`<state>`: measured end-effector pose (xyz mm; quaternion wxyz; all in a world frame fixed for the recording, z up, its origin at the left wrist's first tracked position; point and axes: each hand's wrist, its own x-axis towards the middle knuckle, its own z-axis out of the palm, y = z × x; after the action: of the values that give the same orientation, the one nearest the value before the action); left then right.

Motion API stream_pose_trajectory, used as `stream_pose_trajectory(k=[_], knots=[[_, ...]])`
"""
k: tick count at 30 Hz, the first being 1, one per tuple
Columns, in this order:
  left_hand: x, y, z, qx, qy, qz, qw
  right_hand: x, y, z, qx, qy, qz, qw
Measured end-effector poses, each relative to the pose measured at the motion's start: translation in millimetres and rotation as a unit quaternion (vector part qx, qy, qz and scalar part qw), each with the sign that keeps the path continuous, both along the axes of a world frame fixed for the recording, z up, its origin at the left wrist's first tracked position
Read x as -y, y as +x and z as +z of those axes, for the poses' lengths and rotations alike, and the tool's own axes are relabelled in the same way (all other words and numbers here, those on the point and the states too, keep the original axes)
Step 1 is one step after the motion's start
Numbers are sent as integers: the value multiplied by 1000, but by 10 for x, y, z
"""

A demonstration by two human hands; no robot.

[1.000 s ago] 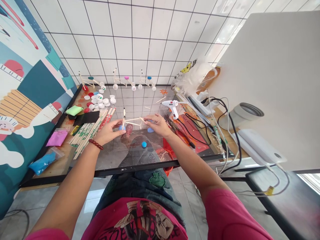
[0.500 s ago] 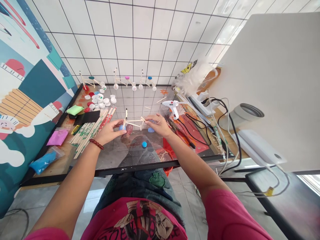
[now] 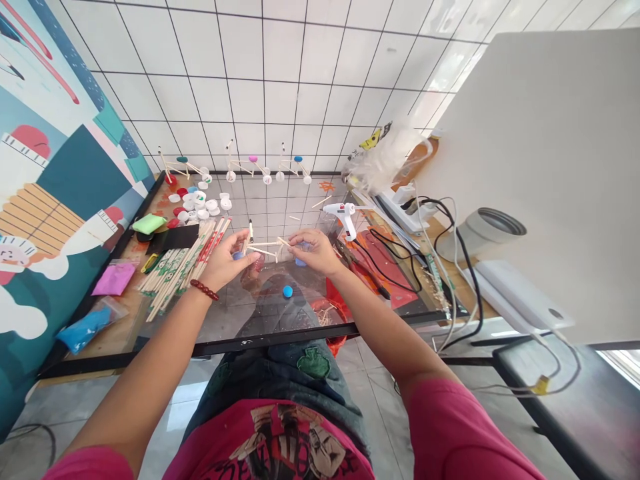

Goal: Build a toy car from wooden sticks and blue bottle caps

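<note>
On the worktop (image 3: 223, 321), blue piece (image 3: 287, 292) lay nearest | beyond it, stick frame (image 3: 265, 245) ran lengthwise left to right between left hand (image 3: 227, 263) and right hand (image 3: 317, 251), each pinching one end, neither nearer | farther, three similar frames (image 3: 253, 159) stood

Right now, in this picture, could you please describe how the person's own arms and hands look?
The left hand and the right hand wear no gloves. A dark reddish-brown bracelet of beads circles the left wrist; the right wrist has none. The left sleeve and right sleeve are bright pink and short, leaving both forearms uncovered.
</note>
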<state>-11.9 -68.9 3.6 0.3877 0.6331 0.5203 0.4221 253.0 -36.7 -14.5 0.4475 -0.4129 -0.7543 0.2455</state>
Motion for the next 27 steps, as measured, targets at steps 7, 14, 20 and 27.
stream_pose_trajectory(k=[7,14,20,27], knots=[[-36,173,41,-2,6,41,999,-19,-20,14,-31,-22,38,999],[-59,191,-1,50,-8,57,997,-16,-44,23,-43,-38,34,998],[-44,221,-25,78,-1,72,994,3,-49,30,-23,-59,21,998],[-18,264,8,108,-27,86,990,26,-61,62,-10,-84,12,996]])
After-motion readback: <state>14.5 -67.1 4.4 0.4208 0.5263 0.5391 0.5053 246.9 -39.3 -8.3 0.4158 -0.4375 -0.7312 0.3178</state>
